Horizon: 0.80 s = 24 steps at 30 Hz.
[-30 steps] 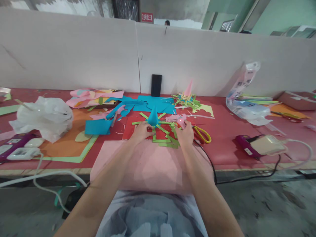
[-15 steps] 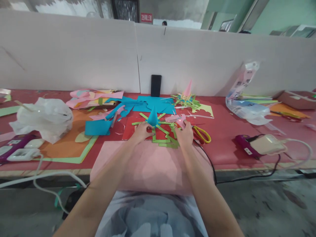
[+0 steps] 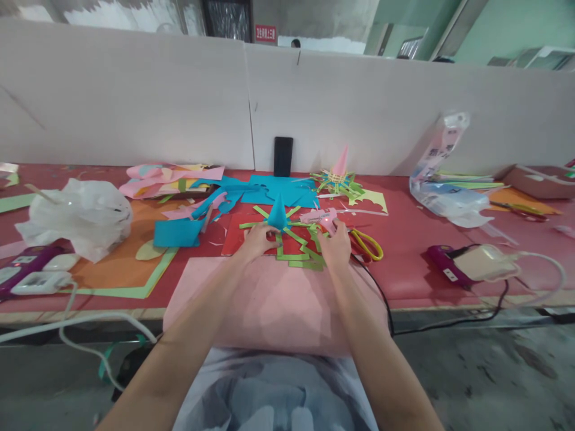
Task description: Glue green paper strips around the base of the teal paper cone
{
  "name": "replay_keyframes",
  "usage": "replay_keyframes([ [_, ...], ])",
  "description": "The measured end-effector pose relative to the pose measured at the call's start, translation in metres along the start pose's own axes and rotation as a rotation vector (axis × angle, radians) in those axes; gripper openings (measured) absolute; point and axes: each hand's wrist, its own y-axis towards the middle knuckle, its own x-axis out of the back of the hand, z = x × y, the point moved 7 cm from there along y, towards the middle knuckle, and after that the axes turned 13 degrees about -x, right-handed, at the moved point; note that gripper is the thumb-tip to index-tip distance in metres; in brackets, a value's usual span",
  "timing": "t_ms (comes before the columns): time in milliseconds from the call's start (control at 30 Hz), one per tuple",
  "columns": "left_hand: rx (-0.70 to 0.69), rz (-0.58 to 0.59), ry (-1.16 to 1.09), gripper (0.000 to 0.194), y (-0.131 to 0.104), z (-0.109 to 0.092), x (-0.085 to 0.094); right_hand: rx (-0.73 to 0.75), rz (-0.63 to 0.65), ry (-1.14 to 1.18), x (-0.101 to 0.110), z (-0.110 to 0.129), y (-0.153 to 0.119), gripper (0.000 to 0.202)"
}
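Observation:
A blue paper cone (image 3: 277, 214) stands upright at the centre of several green paper strips (image 3: 294, 234) that spread outward over red paper. My left hand (image 3: 261, 239) is at the lower left of the cone, thumb and fingers closed on one of the strips near its base. My right hand (image 3: 336, 240) is wrapped round the handle of a pink glue gun (image 3: 320, 216), whose nozzle points left toward the strips. Loose green strips lie between the two hands.
Yellow-handled scissors (image 3: 367, 244) lie right of my right hand. Behind are a pink cone piece (image 3: 341, 164) and an upright black phone (image 3: 283, 156). Left are blue scraps (image 3: 178, 232) and a white plastic bag (image 3: 83, 215). A black cord (image 3: 387, 305) hangs over the front edge.

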Motion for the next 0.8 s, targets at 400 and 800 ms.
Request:
replay_keyframes([
  [400,-0.019,-0.341,-0.03,0.023,0.01,-0.019,0.048,-0.046,-0.027,0.094,0.003,-0.004,0.001,0.047],
  [800,-0.005,-0.4,0.105,0.023,0.056,-0.028,0.06,-0.101,-0.057,0.212,0.008,-0.005,0.001,0.053],
])
